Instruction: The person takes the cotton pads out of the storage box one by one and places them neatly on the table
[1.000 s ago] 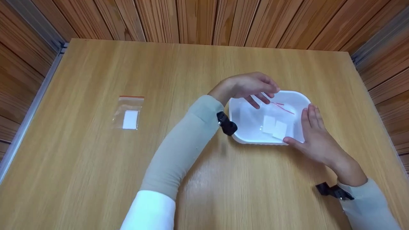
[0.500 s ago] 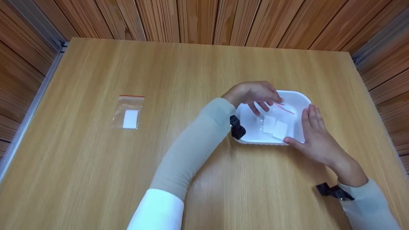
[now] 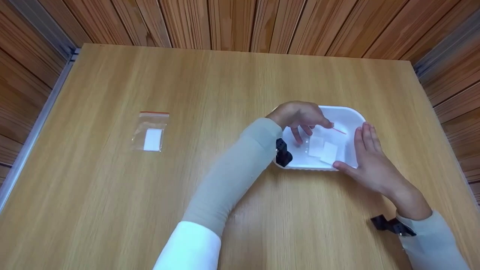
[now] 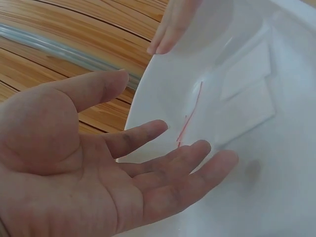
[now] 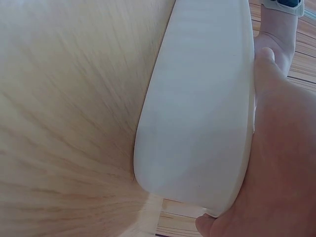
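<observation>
My left hand (image 3: 302,115) reaches over the far left part of a white plastic basin (image 3: 345,112), with its thumb and fingers apart and nothing between them in the left wrist view. Inside the basin lie clear zip bags with white squares (image 3: 329,153) and thin red seal strips (image 4: 192,109). In the head view, the left fingertips overlap the end of a red strip. My right hand (image 3: 377,168) rests along the basin's right end, fingers straight on the rim and thumb at the front corner. The right wrist view shows that hand (image 5: 284,148) against the rim, beside the basin's outer wall (image 5: 197,108).
Another clear zip bag (image 3: 152,131), with a red seal strip and a white square, lies flat on the left of the wooden table (image 3: 210,82). Wood-panelled walls (image 3: 228,24) border the table at the back and sides. Each wrist carries a black camera mount.
My left hand has moved right and toward me, lower over the basin, with its fingertips now at the red strips. My right hand and the basin have stayed in place.
</observation>
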Demonstrator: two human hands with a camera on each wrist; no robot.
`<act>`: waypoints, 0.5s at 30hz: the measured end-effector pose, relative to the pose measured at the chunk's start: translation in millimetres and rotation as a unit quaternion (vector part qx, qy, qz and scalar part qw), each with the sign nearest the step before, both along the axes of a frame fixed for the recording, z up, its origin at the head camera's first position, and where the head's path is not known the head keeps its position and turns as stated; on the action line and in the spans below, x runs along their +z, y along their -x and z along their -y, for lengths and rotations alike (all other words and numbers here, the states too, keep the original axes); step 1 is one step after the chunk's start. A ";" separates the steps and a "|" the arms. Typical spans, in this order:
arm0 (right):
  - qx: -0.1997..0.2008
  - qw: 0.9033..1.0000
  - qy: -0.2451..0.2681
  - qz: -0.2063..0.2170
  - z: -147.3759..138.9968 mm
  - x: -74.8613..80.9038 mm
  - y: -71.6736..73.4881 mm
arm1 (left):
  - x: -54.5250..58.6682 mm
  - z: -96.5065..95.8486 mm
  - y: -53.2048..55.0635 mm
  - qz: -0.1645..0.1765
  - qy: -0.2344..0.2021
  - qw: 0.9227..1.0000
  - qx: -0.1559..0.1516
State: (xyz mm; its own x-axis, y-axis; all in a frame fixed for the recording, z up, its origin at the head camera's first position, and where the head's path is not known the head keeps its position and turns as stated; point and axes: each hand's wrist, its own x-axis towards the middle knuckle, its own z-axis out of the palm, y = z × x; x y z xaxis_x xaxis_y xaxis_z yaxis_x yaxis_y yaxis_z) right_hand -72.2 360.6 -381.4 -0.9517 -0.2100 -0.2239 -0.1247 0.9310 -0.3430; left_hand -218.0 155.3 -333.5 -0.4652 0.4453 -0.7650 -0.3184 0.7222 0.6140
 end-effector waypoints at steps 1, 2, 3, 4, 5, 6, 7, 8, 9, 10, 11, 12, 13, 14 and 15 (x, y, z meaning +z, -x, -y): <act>0.000 1.000 0.000 -0.001 0.0 0.2 -0.1 | -0.2 -0.9 -0.3 0.001 0.004 1.000 0.001; 0.000 1.000 -0.001 -0.001 0.1 0.3 -0.1 | -0.5 -1.7 -0.6 0.002 0.007 1.000 0.001; 0.001 1.000 -0.001 -0.001 0.1 0.4 -0.2 | -0.6 -2.3 -0.9 0.004 0.009 1.000 0.002; 0.001 1.000 -0.001 -0.002 0.0 0.5 -0.1 | -0.4 -2.6 -1.2 0.004 0.012 1.000 0.001; 0.002 1.000 -0.002 -0.003 -0.1 0.5 -0.1 | -0.3 -2.7 -1.4 0.004 0.014 1.000 0.000; 0.002 1.000 -0.002 -0.003 -0.1 0.5 0.0 | -0.3 -2.9 -1.8 0.002 0.017 1.000 0.000; 0.002 1.000 -0.002 -0.003 -0.1 0.4 0.0 | -0.5 -3.1 -2.3 0.000 0.019 1.000 0.002; 0.002 1.000 -0.003 -0.004 -0.1 0.4 0.0 | -0.5 -3.2 -2.9 -0.002 0.020 1.000 0.004; 0.002 1.000 -0.003 -0.004 -0.3 0.3 -0.1 | -0.7 -3.7 -3.5 -0.003 0.021 1.000 0.006; 0.002 1.000 -0.003 -0.004 -0.4 0.3 -0.3 | -0.9 -4.2 -4.2 -0.004 0.022 1.000 0.008; 0.002 1.000 -0.003 -0.004 -0.7 0.2 -0.6 | -1.1 -4.8 -5.0 -0.005 0.023 1.000 0.011; 0.001 1.000 -0.003 -0.005 -0.9 0.1 -0.9 | -1.2 -5.5 -5.8 -0.005 0.023 1.000 0.014; 0.001 1.000 -0.003 -0.005 -1.1 0.1 -1.2 | -1.4 -6.3 -6.6 -0.005 0.023 1.000 0.016; 0.001 1.000 -0.003 -0.005 -1.3 -0.1 -1.5 | -1.5 -7.2 -7.3 -0.005 0.024 1.000 0.016; 0.002 1.000 -0.003 -0.006 -1.4 -0.2 -1.7 | -1.9 -8.3 -7.9 -0.006 0.025 1.000 0.013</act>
